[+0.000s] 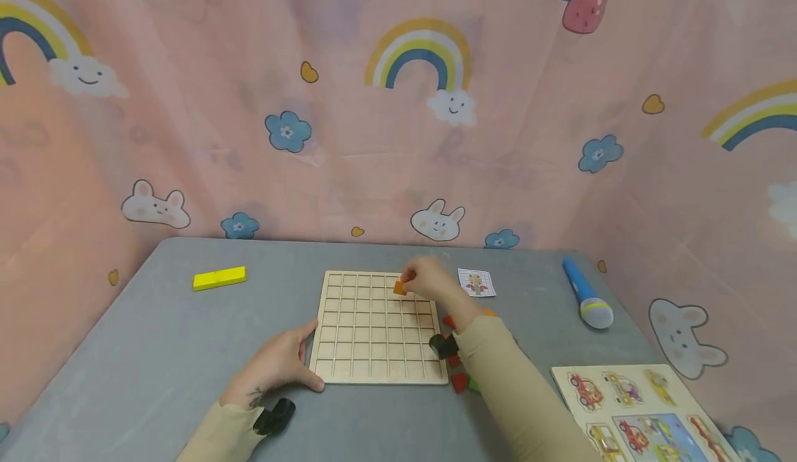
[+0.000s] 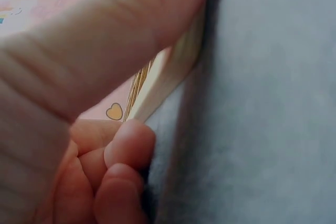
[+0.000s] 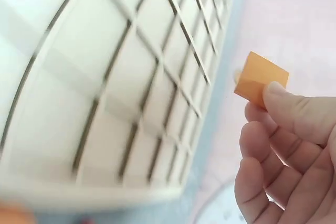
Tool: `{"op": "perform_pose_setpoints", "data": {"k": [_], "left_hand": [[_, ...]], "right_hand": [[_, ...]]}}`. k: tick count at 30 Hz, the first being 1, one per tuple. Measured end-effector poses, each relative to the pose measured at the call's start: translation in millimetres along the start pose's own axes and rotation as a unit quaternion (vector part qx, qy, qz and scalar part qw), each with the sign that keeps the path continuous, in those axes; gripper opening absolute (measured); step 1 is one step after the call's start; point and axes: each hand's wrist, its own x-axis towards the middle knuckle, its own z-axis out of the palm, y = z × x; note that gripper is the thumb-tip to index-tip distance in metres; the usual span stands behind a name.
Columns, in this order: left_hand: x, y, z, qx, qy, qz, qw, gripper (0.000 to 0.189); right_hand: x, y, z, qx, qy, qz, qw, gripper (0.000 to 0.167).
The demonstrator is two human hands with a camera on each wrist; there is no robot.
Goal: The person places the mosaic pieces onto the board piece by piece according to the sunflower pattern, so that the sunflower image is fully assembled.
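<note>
A pale wooden grid board (image 1: 371, 330) with square cells lies flat on the grey table. My right hand (image 1: 429, 279) pinches a small square orange tile (image 3: 260, 74) between thumb and fingertips, over the board's far edge right of its middle. The right wrist view shows the tile tilted in the fingers. My left hand (image 1: 280, 362) holds the board at its near left corner, thumb by the front edge and fingers along the left side. In the left wrist view the thumb (image 2: 121, 40) covers part of the board's edge.
Red pieces (image 1: 459, 382), an orange piece (image 1: 490, 312) and a green one lie right of the board, partly behind my right forearm. A pattern card (image 1: 477, 283) lies beyond. A yellow block (image 1: 219, 278), a blue toy microphone (image 1: 587, 292) and a picture puzzle board (image 1: 563, 379) stand farther out.
</note>
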Motion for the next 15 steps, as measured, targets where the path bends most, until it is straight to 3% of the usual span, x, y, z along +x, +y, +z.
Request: {"op": "perform_pose_setpoints", "data": {"k": [6, 15], "left_hand": [[-0.5, -0.3, -2.7, 0.005, -0.002, 0.003, 1.0000, 0.120], [1.1, -1.4, -8.7, 0.001, -0.012, 0.010, 0.9999, 0.121]], "right_hand": [[27.9, -19.9, 23.3, -0.008, -0.014, 0.032, 0.9993, 0.003], [42.8, -22.5, 38.5, -0.033, -0.021, 0.034, 0.9987, 0.002]]}}
